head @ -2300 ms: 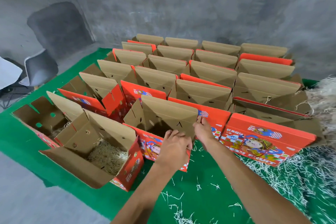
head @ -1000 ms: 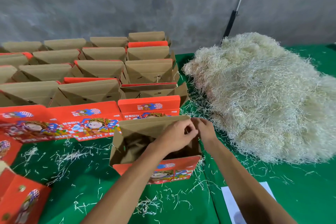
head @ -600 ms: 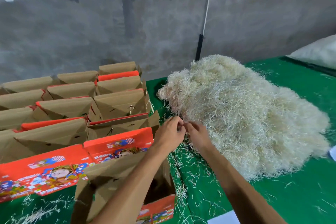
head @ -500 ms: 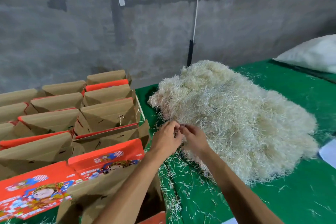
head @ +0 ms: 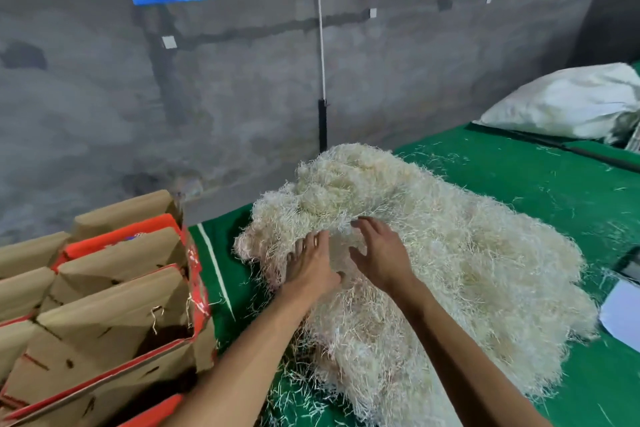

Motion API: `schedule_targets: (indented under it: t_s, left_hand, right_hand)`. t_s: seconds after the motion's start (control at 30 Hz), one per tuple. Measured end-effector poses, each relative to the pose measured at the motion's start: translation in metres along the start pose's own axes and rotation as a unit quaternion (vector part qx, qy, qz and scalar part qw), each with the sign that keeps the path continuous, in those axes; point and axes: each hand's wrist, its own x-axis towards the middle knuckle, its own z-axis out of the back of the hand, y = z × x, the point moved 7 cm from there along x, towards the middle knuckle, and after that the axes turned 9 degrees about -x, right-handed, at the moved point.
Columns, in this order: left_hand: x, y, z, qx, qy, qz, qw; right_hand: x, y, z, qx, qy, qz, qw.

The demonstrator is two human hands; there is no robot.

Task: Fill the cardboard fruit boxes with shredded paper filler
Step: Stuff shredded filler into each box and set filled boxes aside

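A big heap of pale shredded paper filler [head: 450,253] lies on the green table cover [head: 519,177]. My left hand [head: 311,263] rests on the heap's left part with fingers spread and straight, their tips sunk among the strands. My right hand [head: 381,253] hovers just to its right over the heap, fingers spread and slightly bent, holding nothing. Rows of open cardboard fruit boxes [head: 114,288] with red printed sides stand at the lower left, flaps up. The nearest box's inside looks dark.
A white stuffed sack [head: 568,104] lies at the far right on the cover. A white sheet [head: 621,312] sits at the right edge. A grey concrete wall with posters and a hanging cord [head: 320,45] rises behind the table. Loose strands litter the cover.
My view has swung from the boxes to the filler heap. Both hands left the box flap, reached onto the heap and spread open from a pinched-together pose.
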Motion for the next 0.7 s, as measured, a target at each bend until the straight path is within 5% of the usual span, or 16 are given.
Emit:
schedule_targets:
  t_s: [0.33, 0.47, 0.7]
  left_hand:
    - [0.084, -0.021, -0.054, 0.017, 0.121, 0.013, 0.992]
    - [0.089, -0.024, -0.06, -0.016, 0.057, -0.035, 0.998]
    - [0.09, 0.009, 0.019, -0.262, -0.069, 0.028, 0.962]
  right_hand:
    - [0.022, -0.036, -0.046, -0.048, 0.013, -0.007, 0.999]
    - [0.017, -0.05, -0.058, -0.049, 0.031, 0.007, 0.998]
    - [0.007, -0.065, -0.064, -0.055, 0.068, -0.025, 0.996]
